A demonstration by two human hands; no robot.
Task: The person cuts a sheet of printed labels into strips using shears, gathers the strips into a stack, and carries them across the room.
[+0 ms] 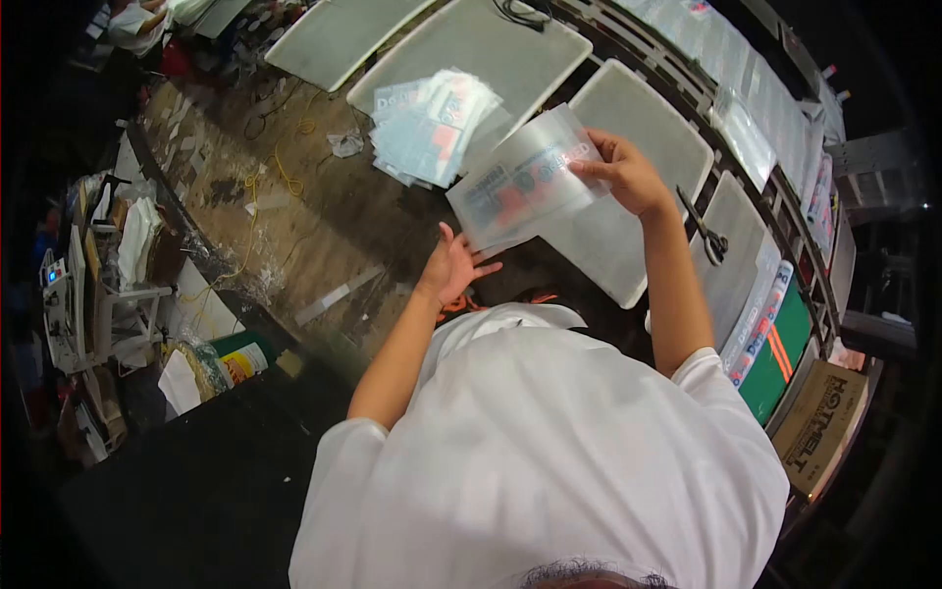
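Note:
A stack of clear printed plastic bags (525,187) is gripped at its right end by my right hand (628,175), thumb on top and fingers behind. The bags curve upward and carry blue and red print. At their lower left corner is my left hand (453,268), open with fingers spread, its fingertips right by the edge. Beyond them, a fanned pile of similar printed bags (427,123) lies over the edge of a pale panel (530,59).
Black scissors (708,236) lie on a panel to the right. Rolls of printed film (760,314) and a cardboard box (822,427) stand at far right. Scraps and a yellow cord (285,177) litter the floor. Another person (137,25) is at the top left.

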